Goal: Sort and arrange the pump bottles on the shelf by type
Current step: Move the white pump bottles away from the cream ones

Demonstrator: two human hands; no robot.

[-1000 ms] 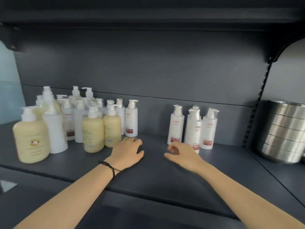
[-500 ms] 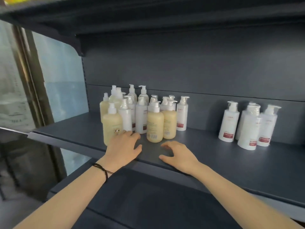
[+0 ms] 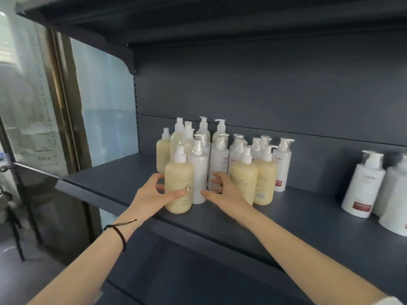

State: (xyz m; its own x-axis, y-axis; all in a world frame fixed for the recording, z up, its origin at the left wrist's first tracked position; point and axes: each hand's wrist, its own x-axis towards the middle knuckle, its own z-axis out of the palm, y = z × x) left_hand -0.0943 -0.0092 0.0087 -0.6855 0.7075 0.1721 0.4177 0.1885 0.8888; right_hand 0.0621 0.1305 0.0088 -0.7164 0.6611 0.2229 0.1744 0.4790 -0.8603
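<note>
Pump bottles (image 3: 220,159) stood in a tight cluster toward the left part of the dark shelf (image 3: 286,216), all upright, cream-coloured and white ones mixed together. A second, smaller group of white bottles with red labels (image 3: 363,188) stood well apart at the right edge of the view.

Your left hand (image 3: 152,194) was wrapped around the front cream bottle (image 3: 179,186), the foremost of the cluster and closest to the shelf's front lip. Your thumb lay across its front face near the small printed emblem, and your fingers curled around its left side; the grip was closed on the bottle's body, low down. The bottle stood upright on the shelf. Your left forearm rose from the lower left, with a thin black cord bracelet (image 3: 120,235) on the wrist.

Your right hand (image 3: 224,192) was spread, fingers curved and parted, reaching into the gap between a tall white bottle (image 3: 199,177) and a cream bottle (image 3: 243,175) to its right. The thumb pointed left toward the base of the white bottle. Your fingertips (image 3: 214,180) sat near a white bottle behind; whether they touched it could not be told. Nothing was pinched in that hand. Your right forearm came in from the lower right, extended nearly straight.
</note>
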